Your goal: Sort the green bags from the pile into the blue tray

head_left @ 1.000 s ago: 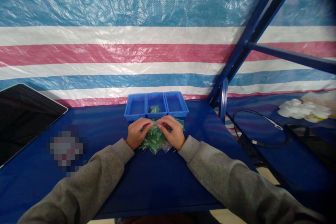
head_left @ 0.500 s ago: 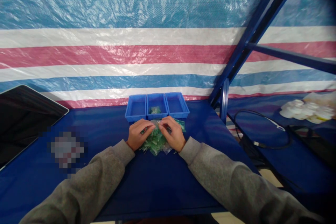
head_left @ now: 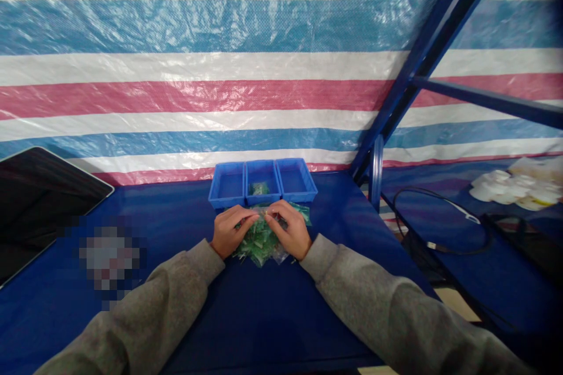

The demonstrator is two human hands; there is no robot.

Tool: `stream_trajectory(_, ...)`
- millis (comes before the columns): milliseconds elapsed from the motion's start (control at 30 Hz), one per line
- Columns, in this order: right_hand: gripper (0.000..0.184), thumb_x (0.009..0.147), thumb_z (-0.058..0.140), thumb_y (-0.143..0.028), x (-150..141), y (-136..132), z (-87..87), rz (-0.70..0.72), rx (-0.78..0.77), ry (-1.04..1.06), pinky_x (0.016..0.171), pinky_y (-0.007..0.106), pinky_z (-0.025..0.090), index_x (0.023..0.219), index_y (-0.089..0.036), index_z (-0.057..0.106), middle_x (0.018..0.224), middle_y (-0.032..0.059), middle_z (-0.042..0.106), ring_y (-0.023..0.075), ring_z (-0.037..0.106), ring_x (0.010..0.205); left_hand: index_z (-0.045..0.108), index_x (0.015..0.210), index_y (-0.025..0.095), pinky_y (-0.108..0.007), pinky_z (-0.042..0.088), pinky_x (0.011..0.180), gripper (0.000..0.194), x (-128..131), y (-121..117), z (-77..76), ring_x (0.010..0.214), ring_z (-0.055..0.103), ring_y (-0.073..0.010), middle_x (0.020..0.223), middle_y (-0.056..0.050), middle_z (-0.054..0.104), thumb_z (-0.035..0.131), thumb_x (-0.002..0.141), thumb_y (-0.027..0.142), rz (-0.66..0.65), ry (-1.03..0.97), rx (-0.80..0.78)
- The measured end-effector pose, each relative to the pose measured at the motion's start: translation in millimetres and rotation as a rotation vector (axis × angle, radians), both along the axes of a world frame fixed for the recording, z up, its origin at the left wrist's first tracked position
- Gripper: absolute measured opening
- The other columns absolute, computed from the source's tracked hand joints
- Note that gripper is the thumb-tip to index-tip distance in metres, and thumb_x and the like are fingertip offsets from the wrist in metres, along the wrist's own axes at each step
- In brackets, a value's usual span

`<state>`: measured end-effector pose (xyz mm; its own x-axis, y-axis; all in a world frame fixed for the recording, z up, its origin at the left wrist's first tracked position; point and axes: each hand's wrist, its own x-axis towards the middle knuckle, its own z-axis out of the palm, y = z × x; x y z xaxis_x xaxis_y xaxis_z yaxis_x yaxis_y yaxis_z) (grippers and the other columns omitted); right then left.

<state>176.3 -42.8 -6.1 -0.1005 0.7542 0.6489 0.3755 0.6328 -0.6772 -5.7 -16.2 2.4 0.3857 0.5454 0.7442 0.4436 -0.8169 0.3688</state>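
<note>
My left hand (head_left: 231, 231) and my right hand (head_left: 291, 229) meet above a heap of green pieces in clear plastic bags (head_left: 259, 244). Thumb and fingers of each hand pinch the top edge of a clear plastic bag (head_left: 260, 210) between them. What lies inside that bag is too small to make out. Just beyond my fingers stand three joined blue bins: a left bin (head_left: 226, 200), a middle bin (head_left: 264, 197) and a right bin (head_left: 299, 195). Some bagged green pieces (head_left: 258, 188) lie in the middle one.
A dark screen with a light frame (head_left: 44, 205) lies at the left, near a blurred-out patch (head_left: 109, 258). A blue metal frame (head_left: 376, 170) rises at the right. Beyond it are a black cable (head_left: 440, 249) and several white round items (head_left: 505, 187).
The view has tilted slightly, so everything sits a little lower. My fingertips have shifted slightly on the bag's edge, still close together.
</note>
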Motion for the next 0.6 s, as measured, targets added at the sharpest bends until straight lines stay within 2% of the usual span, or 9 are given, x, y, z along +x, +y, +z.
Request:
stream_trajectory(133, 0.016, 0.085, 0.051, -0.03, 0.5, -1.1, -0.2, -0.024, -0.032, 0.07, 0.068, 0.028, 0.045, 0.083, -0.019, 0.062, 0.079, 0.004, 0.062, 0.0151, 0.056, 0.072, 0.063, 0.093, 0.016, -0.023, 0.046, 0.064, 0.013, 0.5, -1.1, 2.8, 0.061, 0.055, -0.0101, 0.073, -0.002, 0.063, 0.058, 0.082, 0.023, 0.022, 0.014, -0.047)
stream_trajectory(233, 0.017, 0.083, 0.055, -0.033, 0.5, 0.5, -0.3, -0.073, -0.135, 0.186, 0.064, 0.026, 0.045, 0.079, -0.019, 0.064, 0.071, 0.0018, 0.063, 0.0137, 0.056, 0.064, 0.057, 0.106, 0.015, -0.022, 0.047, 0.063, 0.024, 2.1, -2.5, 5.9, 0.062, 0.056, -0.0097, 0.08, -0.003, 0.064, 0.056, 0.083, 0.023, 0.039, -0.028, -0.092)
stream_trajectory(333, 0.021, 0.08, 0.058, -0.038, 0.8, 7.1, -0.2, -0.074, -0.318, 0.439, 0.056, 0.025, 0.046, 0.076, -0.018, 0.063, 0.062, -0.0001, 0.062, 0.0123, 0.055, 0.054, 0.056, 0.106, 0.015, -0.021, 0.048, 0.062, 0.023, 3.2, -3.3, 7.3, 0.065, 0.058, -0.0101, 0.083, -0.004, 0.064, 0.053, 0.085, 0.023, 0.04, -0.052, -0.115)
stream_trajectory(433, 0.026, 0.076, 0.061, -0.041, 3.0, 16.3, 2.2, -0.044, -0.458, 0.739, 0.048, 0.023, 0.046, 0.072, -0.016, 0.061, 0.062, 0.0011, 0.064, 0.0111, 0.056, 0.048, 0.058, 0.102, 0.015, -0.022, 0.048, 0.063, 0.018, 3.1, -3.3, 7.0, 0.066, 0.058, -0.0102, 0.081, -0.004, 0.064, 0.05, 0.086, 0.021, 0.038, -0.038, -0.108)
stream_trajectory(600, 0.029, 0.066, 0.07, -0.039, 8.4, 25.0, 12.4, -0.082, -0.598, 1.058, 0.05, 0.023, 0.05, 0.074, -0.013, 0.061, 0.068, 0.0054, 0.069, 0.0126, 0.062, 0.051, 0.061, 0.094, 0.015, -0.023, 0.047, 0.067, 0.013, 2.3, -3.0, 6.0, 0.07, 0.059, -0.0109, 0.084, -0.005, 0.064, 0.051, 0.085, 0.017, 0.037, -0.035, -0.09)
